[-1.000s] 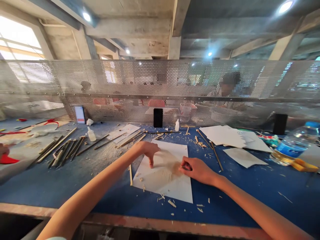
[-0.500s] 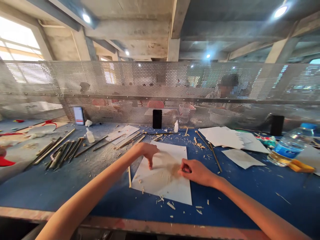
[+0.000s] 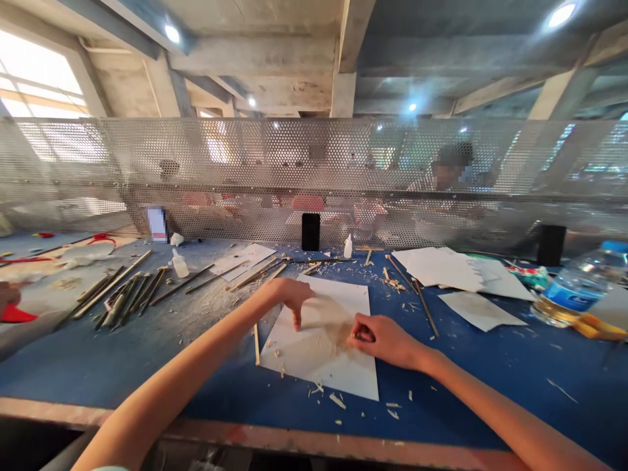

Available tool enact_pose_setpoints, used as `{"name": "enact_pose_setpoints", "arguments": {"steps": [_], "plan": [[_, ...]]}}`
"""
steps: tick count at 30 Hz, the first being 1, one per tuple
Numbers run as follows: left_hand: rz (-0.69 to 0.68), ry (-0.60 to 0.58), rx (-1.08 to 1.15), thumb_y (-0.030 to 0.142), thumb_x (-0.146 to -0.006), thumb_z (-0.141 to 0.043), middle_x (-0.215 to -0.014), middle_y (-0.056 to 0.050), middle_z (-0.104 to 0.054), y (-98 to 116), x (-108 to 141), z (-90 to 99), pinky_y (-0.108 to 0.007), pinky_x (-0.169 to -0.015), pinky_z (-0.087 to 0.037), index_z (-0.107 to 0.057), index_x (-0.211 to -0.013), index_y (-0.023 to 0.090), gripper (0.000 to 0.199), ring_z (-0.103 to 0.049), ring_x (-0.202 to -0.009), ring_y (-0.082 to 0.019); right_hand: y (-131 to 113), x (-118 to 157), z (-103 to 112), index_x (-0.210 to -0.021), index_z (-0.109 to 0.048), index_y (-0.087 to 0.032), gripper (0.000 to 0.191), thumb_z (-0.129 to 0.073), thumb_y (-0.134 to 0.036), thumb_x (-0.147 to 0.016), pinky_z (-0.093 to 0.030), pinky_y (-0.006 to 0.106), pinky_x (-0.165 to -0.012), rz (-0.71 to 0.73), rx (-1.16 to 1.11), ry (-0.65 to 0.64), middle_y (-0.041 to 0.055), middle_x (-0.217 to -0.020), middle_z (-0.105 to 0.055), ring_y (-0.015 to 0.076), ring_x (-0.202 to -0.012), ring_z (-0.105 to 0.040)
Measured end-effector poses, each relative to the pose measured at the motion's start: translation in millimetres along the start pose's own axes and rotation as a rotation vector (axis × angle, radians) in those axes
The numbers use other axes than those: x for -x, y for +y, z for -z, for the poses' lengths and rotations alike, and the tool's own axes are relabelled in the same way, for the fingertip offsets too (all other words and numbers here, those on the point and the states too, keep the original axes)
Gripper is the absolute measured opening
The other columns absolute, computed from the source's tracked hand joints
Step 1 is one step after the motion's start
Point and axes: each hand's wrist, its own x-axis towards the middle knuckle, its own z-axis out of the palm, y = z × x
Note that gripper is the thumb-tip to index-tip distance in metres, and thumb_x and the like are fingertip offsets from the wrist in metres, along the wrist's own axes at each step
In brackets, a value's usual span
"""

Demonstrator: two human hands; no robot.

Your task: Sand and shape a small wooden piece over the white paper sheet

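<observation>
The white sheet lies flat on the blue table, in the middle, and it has fine shavings on it. The left hand is at the far left part of the sheet, open, with the thumb apart from the fingers. The right hand is at the right edge of the sheet, its fingers curled closed; I cannot tell if something small is between them. Just beside the sheet, on the left, there is a thin pale stick. Farther left lies a bundle of dark sticks. On the far side, a black phone stands upright near a small white bottle. To the right are stacked papers and a large plastic bottle.
</observation>
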Motion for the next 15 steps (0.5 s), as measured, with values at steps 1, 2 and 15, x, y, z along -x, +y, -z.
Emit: {"name": "enact_pose_setpoints", "arguments": {"steps": [1,2,15], "plan": [[0.008,-0.019,0.011,0.049,-0.055,-0.101,-0.13,-0.005,-0.078,-1.1,-0.1,-0.5,-0.043,-0.105,-0.054,-0.069,-0.145,0.032,0.096,-0.066,-0.126,-0.04,1.4,-0.7,0.8,-0.091,-0.062,-0.021,0.018,-0.067,-0.038,-0.096,-0.035,0.027,-0.067,-0.014,0.024,0.037,-0.003,-0.07,-0.057,0.0158,-0.067,-0.055],[0.019,-0.042,0.023,0.049,-0.056,-0.101,-0.133,-0.006,-0.077,-2.1,-0.3,-1.0,-0.044,-0.107,-0.053,-0.068,-0.147,0.032,0.098,-0.065,-0.128,-0.04,2.7,-1.3,1.6,-0.091,-0.062,-0.021,0.018,-0.066,-0.038,-0.097,-0.035,0.028,-0.067,-0.026,0.044,0.072,-0.0027,-0.071,-0.057,0.0162,-0.068,-0.056],[0.066,-0.075,0.014,0.049,-0.062,-0.097,-0.141,-0.008,-0.072,0.3,4.1,0.8,-0.044,-0.111,-0.051,-0.066,-0.148,0.029,0.095,-0.062,-0.133,-0.04,1.2,-0.7,4.3,-0.086,-0.058,-0.022,0.022,-0.063,-0.04,-0.099,-0.035,0.029,-0.067,-0.055,0.046,0.124,-0.0016,-0.073,-0.059,0.0168,-0.068,-0.056]]}}
